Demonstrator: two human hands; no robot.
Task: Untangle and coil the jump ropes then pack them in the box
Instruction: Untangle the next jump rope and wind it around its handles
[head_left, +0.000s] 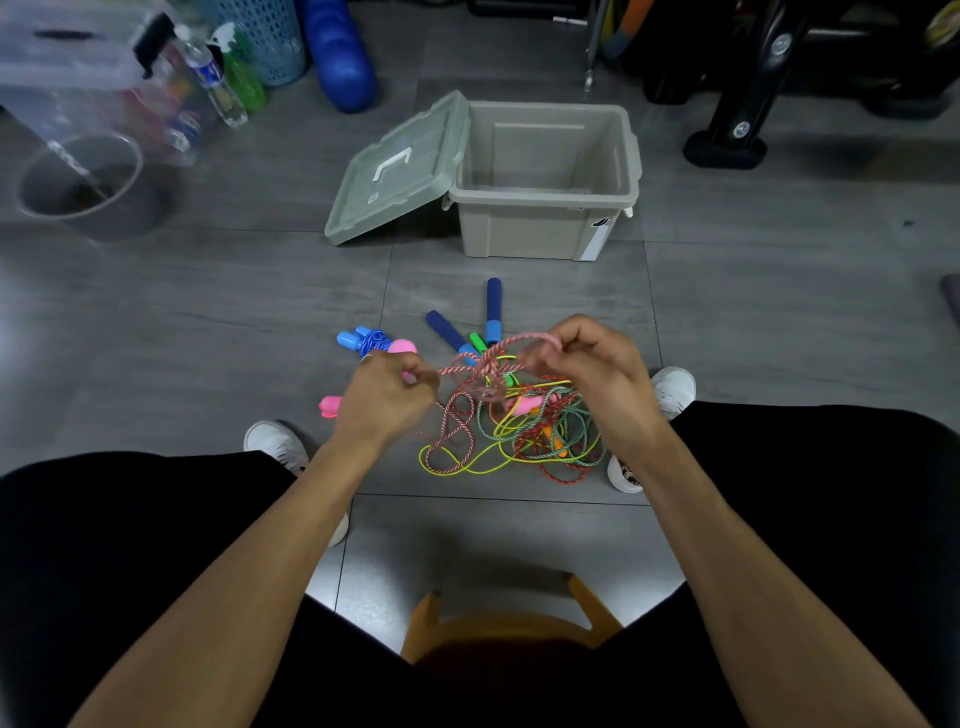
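Grey tiled floor (779, 312). Open grey storage box (545, 228), lid (395, 171) leaning on it, beyond a tangle of jump ropes (519, 436). Left hand (384, 397) and right hand (592, 364) each pinch the pink-and-white rope (483, 364), stretched between them above the tangle.

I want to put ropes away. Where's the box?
In the head view, the open box sits on the floor beyond the tangled ropes, right of centre, its lid leaning against its left side.
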